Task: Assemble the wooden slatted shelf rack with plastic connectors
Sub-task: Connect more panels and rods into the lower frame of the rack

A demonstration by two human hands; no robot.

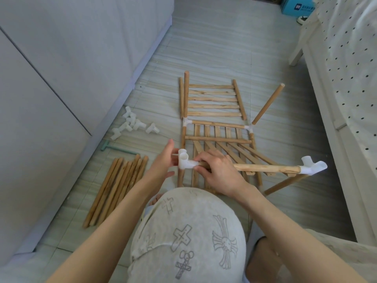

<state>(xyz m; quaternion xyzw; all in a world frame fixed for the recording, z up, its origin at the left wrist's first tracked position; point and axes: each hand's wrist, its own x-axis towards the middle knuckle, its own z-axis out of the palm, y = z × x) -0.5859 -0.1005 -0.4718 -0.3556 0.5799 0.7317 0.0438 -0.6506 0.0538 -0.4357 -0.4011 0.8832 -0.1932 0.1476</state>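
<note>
A wooden dowel [265,168] is gripped at centre frame by the right hand [219,172], fingers curled round it beside the white connector [184,161] on its left end. That connector is touched by the left hand [163,162], fingers straight. A second connector [313,166] is fitted on the dowel's right end. Spare dowels [116,186] are laid at lower left, a green tool [116,149] just above them. Loose connectors [132,125] are piled further up. The part-built slatted rack [216,119] is laid on the floor [224,48] beyond the hands. A blue box [295,6] is seen top right, contents not visible.
</note>
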